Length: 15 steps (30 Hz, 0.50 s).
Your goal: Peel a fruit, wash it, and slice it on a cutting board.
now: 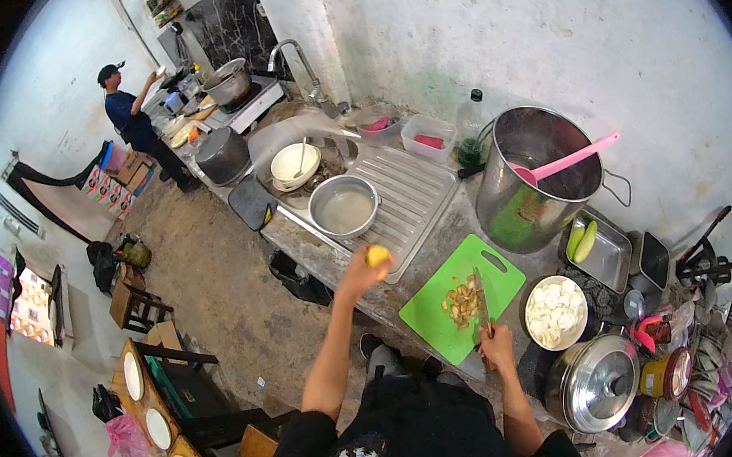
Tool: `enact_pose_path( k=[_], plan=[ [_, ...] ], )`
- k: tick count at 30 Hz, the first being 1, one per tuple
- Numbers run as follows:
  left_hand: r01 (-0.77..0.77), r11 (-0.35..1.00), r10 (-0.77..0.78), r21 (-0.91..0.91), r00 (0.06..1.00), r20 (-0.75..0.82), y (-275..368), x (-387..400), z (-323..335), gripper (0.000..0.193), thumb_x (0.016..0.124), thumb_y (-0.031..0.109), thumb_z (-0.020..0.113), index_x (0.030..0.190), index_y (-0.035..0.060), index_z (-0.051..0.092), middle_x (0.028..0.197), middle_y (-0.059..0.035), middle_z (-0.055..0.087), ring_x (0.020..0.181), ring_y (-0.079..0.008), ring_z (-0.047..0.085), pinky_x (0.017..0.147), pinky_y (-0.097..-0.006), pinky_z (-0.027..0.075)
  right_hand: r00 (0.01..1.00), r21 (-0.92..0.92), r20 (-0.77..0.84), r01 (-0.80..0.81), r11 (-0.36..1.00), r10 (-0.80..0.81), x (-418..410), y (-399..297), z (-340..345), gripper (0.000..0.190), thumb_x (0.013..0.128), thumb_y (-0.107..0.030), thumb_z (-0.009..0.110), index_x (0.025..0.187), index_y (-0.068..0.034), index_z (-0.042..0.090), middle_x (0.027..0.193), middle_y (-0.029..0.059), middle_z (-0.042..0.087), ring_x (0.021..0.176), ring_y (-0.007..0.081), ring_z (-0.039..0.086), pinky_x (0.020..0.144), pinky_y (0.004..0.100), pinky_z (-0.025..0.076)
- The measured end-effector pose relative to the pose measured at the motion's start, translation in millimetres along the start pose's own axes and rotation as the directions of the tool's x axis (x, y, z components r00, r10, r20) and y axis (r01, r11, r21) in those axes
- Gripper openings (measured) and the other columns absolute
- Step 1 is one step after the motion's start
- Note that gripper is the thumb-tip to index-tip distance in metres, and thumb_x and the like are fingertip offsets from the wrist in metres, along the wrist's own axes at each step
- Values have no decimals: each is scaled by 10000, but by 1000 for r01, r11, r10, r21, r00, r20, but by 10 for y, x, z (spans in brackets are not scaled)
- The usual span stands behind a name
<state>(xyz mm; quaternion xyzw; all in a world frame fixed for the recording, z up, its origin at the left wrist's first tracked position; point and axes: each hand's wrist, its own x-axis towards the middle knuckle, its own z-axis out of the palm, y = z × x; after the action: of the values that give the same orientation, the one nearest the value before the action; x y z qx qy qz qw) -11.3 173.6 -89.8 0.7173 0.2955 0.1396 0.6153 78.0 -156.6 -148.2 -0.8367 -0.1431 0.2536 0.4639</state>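
My left hand [357, 275] is raised at the counter's front edge, near the sink's drainboard, with its fingers around a small yellow rounded object [378, 256]. I cannot tell exactly what that object is. Over the green cutting board [429, 314], my right hand [496, 346] grips a kitchen knife [481, 297] by its handle. The blade points away from me and lies beside a heap of chopped light-brown pieces [459, 302]. Just right of the board stands a bowl [556, 313] of white sliced pieces.
A metal pot of cloudy water [344, 207] sits between basin and drainboard [405, 190]. Behind the board rises a tall stockpot [500, 211] with a pink dipper [576, 157]. A lidded pot [601, 384] stands at right. Another person [128, 112] stands by the stove.
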Motion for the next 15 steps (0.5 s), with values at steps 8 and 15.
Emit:
enact_pose_path(
  k=[8,15],
  plan=[
    [17,994,-8,108,997,-80,193,1030,-484,326,697,218,744,866,14,553,720,-78,576,658,-168,571,547,-296,467,983,-194,-173,28,981,-62,139,285,55,224,842,-109,579,686,51,570,505,90,556,429,160,572,396,321,434],
    [-206,786,309,583,948,-81,-261,1607,-742,311,648,192,757,866,77,567,789,-147,609,769,-336,599,686,-400,480,967,-190,-255,-76,979,26,70,114,168,213,825,-101,580,677,51,562,502,105,545,427,173,558,415,335,420]
  ],
)
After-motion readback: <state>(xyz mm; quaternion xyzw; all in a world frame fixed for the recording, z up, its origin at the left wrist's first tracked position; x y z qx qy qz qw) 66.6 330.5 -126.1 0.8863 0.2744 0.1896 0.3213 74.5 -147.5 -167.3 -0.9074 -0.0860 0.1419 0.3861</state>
